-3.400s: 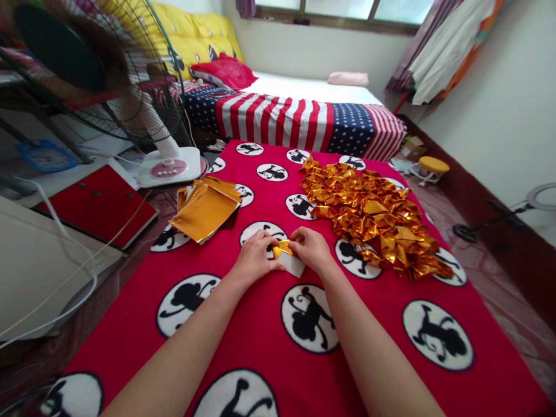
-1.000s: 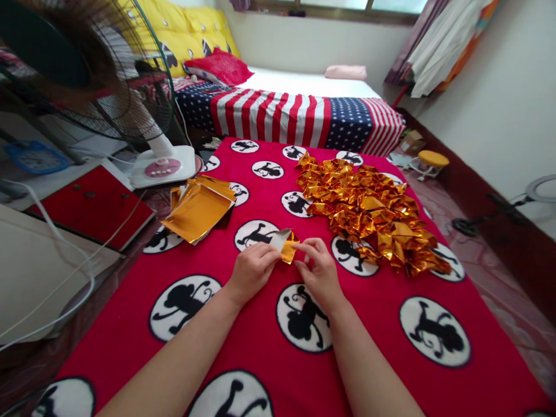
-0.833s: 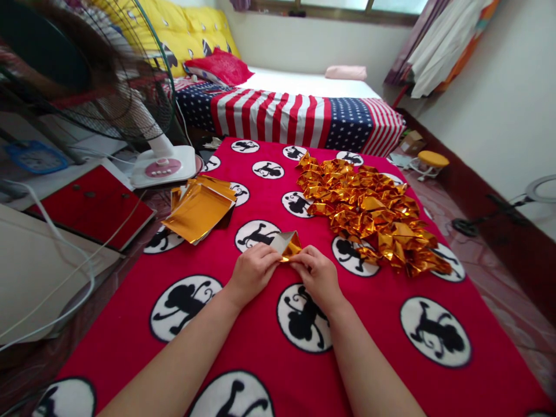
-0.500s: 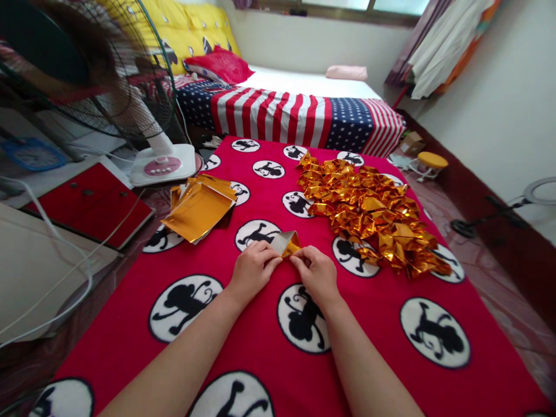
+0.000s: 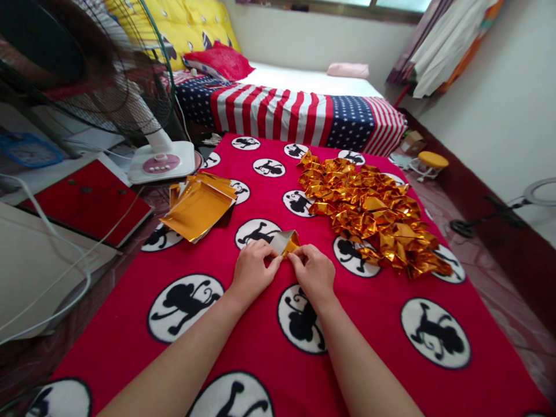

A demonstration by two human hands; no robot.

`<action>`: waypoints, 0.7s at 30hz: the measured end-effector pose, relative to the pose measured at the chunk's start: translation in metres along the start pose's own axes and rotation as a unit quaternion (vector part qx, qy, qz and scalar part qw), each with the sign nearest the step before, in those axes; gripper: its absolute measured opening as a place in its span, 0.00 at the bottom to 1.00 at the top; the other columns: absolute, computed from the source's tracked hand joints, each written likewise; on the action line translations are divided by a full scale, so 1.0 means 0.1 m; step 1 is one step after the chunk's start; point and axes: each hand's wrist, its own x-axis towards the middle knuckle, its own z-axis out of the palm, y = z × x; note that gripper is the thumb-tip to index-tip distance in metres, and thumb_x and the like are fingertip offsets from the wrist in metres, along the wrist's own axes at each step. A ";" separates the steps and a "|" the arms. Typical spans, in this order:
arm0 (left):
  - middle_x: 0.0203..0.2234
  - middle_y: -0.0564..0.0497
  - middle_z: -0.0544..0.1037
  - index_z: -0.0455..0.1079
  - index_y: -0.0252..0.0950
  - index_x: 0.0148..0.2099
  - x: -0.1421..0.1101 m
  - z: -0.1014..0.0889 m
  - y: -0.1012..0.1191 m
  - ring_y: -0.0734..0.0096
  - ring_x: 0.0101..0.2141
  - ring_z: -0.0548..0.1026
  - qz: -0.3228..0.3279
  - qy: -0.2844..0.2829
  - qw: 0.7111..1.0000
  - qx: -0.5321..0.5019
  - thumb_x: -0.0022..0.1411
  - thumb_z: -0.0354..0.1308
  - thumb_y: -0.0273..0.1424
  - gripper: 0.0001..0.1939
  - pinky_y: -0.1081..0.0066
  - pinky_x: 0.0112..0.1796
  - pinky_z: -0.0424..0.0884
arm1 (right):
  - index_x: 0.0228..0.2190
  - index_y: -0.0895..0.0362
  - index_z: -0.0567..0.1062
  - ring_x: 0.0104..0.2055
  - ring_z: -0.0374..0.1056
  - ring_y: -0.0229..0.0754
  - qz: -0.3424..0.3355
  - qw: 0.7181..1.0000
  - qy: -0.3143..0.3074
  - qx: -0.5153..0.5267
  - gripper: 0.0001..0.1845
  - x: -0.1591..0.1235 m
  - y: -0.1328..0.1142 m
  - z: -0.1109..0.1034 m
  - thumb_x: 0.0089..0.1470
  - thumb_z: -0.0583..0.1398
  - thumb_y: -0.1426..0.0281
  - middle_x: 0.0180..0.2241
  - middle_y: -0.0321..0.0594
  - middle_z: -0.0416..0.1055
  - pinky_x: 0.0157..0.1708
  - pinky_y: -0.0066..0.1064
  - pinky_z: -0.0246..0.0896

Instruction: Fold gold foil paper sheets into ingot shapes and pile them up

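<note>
A sheet of gold foil paper (image 5: pixel 285 241), partly folded with its pale back showing on the left, lies between my two hands on the red monkey-print cloth (image 5: pixel 365 313). My left hand (image 5: pixel 256 267) pinches its near left side with thumb and fingers. On the near right edge, my right hand (image 5: pixel 313 269) has thumb and forefinger closed on the gold part. Some of the foil is hidden under the fingers. Left of my hands sits a stack of flat gold sheets (image 5: pixel 202 205). To the right spreads a heap of folded gold foil pieces (image 5: pixel 369 211).
A fan (image 5: pixel 163 156) stands at the far left, beside a red panel (image 5: pixel 91 200) and white cables. Beyond the table is a bed with a striped, starred cover (image 5: pixel 278 113). A yellow stool (image 5: pixel 433 160) stands on the floor at the right.
My right hand has shifted very slightly left along the foil. Both hands keep their pinch, and the stack and the heap look the same.
</note>
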 end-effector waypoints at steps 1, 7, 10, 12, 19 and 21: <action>0.28 0.51 0.74 0.70 0.37 0.28 0.00 0.00 0.00 0.65 0.35 0.72 0.000 0.001 1.000 0.001 0.60 0.59 0.30 0.08 0.63 0.40 0.67 | 0.26 0.53 0.75 0.30 0.68 0.39 0.000 1.000 0.002 -0.002 0.09 0.00 0.00 0.00 0.55 0.61 0.62 0.28 0.34 0.74 0.27 0.30 0.48; 0.27 0.51 0.74 0.68 0.37 0.27 0.00 0.03 0.04 0.64 0.34 0.71 -0.008 0.010 1.000 0.025 0.57 0.60 0.28 0.07 0.62 0.39 0.67 | 0.28 0.52 0.75 0.28 0.67 0.38 0.007 1.000 -0.005 0.026 0.07 -0.03 0.00 -0.02 0.54 0.61 0.63 0.28 0.33 0.75 0.26 0.29 0.50; 0.27 0.50 0.73 0.67 0.37 0.26 0.01 0.02 0.05 0.63 0.34 0.71 -0.010 0.009 0.999 0.031 0.56 0.60 0.27 0.07 0.62 0.39 0.67 | 0.27 0.52 0.75 0.27 0.67 0.38 0.012 1.000 -0.004 0.021 0.07 -0.02 -0.01 -0.02 0.54 0.61 0.63 0.27 0.33 0.74 0.26 0.29 0.49; 0.27 0.50 0.73 0.67 0.37 0.26 0.01 0.02 0.06 0.64 0.34 0.71 -0.007 0.011 0.999 0.032 0.55 0.60 0.27 0.07 0.62 0.38 0.67 | 0.27 0.52 0.75 0.27 0.67 0.38 0.012 1.000 -0.002 0.009 0.08 -0.01 -0.02 -0.01 0.54 0.61 0.63 0.27 0.33 0.74 0.26 0.29 0.48; 0.28 0.50 0.73 0.68 0.37 0.26 0.01 0.05 0.05 0.64 0.35 0.71 -0.006 0.023 0.999 0.031 0.56 0.60 0.27 0.07 0.62 0.39 0.68 | 0.27 0.52 0.76 0.29 0.68 0.39 0.011 1.000 0.006 -0.011 0.08 -0.01 -0.04 0.01 0.55 0.61 0.63 0.29 0.35 0.75 0.27 0.30 0.47; 0.29 0.50 0.72 0.68 0.37 0.25 0.01 0.05 0.04 0.64 0.35 0.71 -0.011 0.027 0.999 0.026 0.55 0.60 0.28 0.07 0.62 0.38 0.68 | 0.27 0.52 0.76 0.30 0.68 0.39 0.008 1.000 0.007 -0.014 0.08 -0.01 -0.05 0.01 0.56 0.61 0.63 0.29 0.35 0.75 0.27 0.30 0.47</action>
